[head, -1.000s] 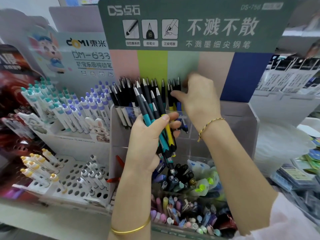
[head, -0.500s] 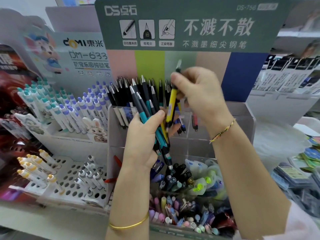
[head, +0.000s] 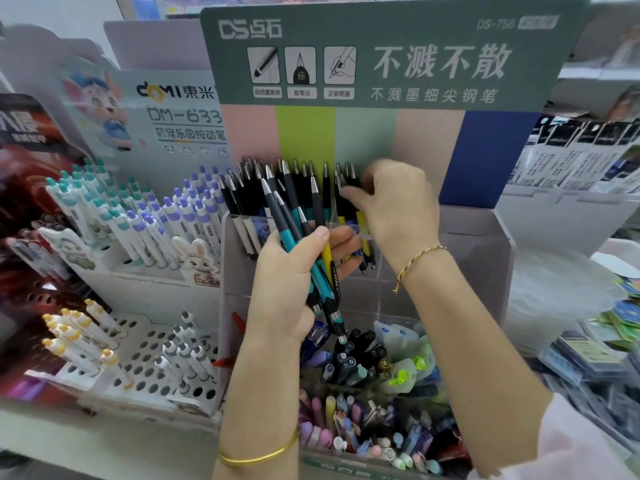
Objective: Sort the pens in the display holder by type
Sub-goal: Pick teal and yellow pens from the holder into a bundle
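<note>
— At the rear edge of the clear plastic display holder [head: 485, 244], what is gripped by the right hand [head: 391, 209]?
— A yellow-barrelled pen with a black top [head: 362, 221] is pinched near its upper end between thumb and curled fingers. It is stood upright in a rear compartment, among other black-topped pens.
— And the left hand [head: 287, 289]?
— A slanted bundle of teal-and-black click pens [head: 291, 240] is clasped in it, held over the holder's middle. One yellow barrel is seen within the bundle.
— What is kept along the front edge?
— A jumble of pastel pens [head: 363, 427] is packed there. White pens with purple caps [head: 194, 216] are racked beside the holder's left edge.
</note>
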`<state>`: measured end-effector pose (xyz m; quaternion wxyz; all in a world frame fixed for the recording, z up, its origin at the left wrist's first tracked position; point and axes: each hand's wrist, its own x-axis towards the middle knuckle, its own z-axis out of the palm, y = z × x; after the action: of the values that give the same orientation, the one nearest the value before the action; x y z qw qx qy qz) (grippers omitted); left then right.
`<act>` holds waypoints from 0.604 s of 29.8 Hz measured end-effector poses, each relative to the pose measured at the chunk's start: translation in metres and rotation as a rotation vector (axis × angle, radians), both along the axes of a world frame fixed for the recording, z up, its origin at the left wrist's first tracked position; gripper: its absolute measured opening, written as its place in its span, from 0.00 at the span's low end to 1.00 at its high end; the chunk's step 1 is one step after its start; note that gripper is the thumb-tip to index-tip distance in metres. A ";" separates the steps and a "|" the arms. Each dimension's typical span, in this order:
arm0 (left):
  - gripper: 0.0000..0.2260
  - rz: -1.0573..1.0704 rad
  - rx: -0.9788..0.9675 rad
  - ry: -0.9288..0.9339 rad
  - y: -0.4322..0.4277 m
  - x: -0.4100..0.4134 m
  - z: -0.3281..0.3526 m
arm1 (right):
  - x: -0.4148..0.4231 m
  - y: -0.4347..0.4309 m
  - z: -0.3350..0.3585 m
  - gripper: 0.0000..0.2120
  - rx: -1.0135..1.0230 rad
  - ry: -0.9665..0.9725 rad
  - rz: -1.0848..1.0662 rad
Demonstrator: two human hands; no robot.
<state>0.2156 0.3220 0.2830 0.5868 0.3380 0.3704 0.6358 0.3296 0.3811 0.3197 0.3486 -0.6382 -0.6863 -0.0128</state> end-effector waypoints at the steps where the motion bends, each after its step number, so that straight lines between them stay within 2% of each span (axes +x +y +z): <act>1: 0.11 -0.006 0.004 0.003 -0.001 0.000 0.001 | 0.000 -0.001 0.000 0.15 -0.039 0.002 -0.024; 3: 0.06 -0.025 0.011 0.000 -0.002 0.001 0.002 | 0.002 -0.001 0.000 0.15 -0.013 0.075 -0.040; 6: 0.05 -0.047 0.006 -0.001 -0.002 0.002 0.004 | 0.004 -0.008 0.006 0.13 0.162 0.202 0.076; 8: 0.04 -0.060 0.016 0.007 -0.001 0.003 0.005 | 0.004 -0.016 0.012 0.16 0.040 0.301 0.254; 10: 0.06 -0.069 0.024 0.013 0.000 0.005 0.006 | 0.002 -0.021 0.015 0.13 -0.154 0.363 0.389; 12: 0.07 -0.067 0.026 0.016 0.001 0.006 0.005 | 0.003 -0.019 0.014 0.11 -0.165 0.382 0.404; 15: 0.01 -0.039 0.018 -0.015 0.004 0.004 0.002 | 0.005 -0.011 0.017 0.10 0.130 0.563 0.267; 18: 0.03 -0.016 0.002 -0.006 0.005 0.001 0.000 | 0.008 -0.005 0.023 0.08 0.464 0.634 0.138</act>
<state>0.2163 0.3267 0.2829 0.5928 0.3398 0.3653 0.6323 0.3376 0.3758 0.3427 0.6780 -0.4672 -0.5650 0.0537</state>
